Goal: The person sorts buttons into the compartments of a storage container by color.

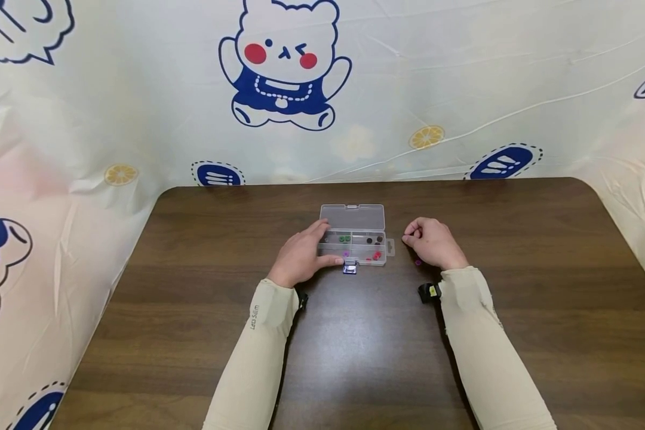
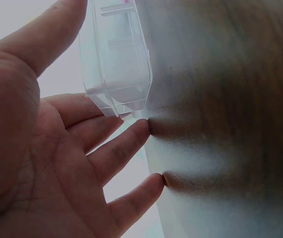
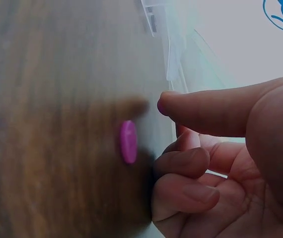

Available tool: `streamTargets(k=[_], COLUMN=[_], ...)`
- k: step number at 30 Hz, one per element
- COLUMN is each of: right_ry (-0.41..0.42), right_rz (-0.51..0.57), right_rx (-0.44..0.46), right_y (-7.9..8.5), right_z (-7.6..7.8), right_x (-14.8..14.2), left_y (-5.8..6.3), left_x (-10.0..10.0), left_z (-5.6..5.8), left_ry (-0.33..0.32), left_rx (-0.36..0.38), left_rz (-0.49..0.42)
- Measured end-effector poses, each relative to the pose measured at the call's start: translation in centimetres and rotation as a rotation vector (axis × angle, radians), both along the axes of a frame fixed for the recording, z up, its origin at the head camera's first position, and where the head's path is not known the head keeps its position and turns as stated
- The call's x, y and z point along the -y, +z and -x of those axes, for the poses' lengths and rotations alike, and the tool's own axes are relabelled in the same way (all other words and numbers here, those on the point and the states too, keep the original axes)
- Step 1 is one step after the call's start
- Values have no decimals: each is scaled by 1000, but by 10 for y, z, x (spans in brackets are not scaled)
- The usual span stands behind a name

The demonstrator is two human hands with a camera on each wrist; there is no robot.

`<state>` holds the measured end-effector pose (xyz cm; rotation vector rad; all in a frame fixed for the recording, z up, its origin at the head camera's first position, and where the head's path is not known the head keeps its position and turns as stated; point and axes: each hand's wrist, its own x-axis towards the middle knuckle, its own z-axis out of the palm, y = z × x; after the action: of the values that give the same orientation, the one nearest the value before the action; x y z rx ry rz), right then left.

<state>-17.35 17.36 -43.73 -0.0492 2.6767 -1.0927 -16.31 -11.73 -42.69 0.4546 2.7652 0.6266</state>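
A clear plastic compartment box (image 1: 352, 246) lies with its lid (image 1: 352, 218) tipped back. Small green (image 1: 344, 239), dark (image 1: 374, 240), red (image 1: 376, 255) and purple pieces sit in separate compartments. My left hand (image 1: 299, 255) holds the box at its left end, thumb along the front, fingers round the side and back; two fingertips touch the table in the left wrist view. Right of the box, my right hand (image 1: 434, 243) pinches a small purple disc (image 3: 161, 106), mostly hidden by the thumb. Another purple disc (image 3: 128, 142) is on the table under this hand.
The brown wooden table (image 1: 193, 334) has rounded far corners. A printed cloth (image 1: 387, 89) hangs behind it and along both sides. The box's front latch (image 1: 350, 269) hangs outward, and a hanging tab (image 1: 390, 247) sticks out on its right end.
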Motion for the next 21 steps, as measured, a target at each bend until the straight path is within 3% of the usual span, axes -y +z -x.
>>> streamTargets(k=[9,21], right_ry=[0,-12], right_rz=[-28,-20], right_rx=[-57,-61], right_y=[3,11], right_z=[-3,-5], right_x=[2,6], left_y=[2,1], left_x=[-2,-1], left_z=[0,0], left_ry=[-1,0], left_rx=[1,-2], left_rz=[-1,-7])
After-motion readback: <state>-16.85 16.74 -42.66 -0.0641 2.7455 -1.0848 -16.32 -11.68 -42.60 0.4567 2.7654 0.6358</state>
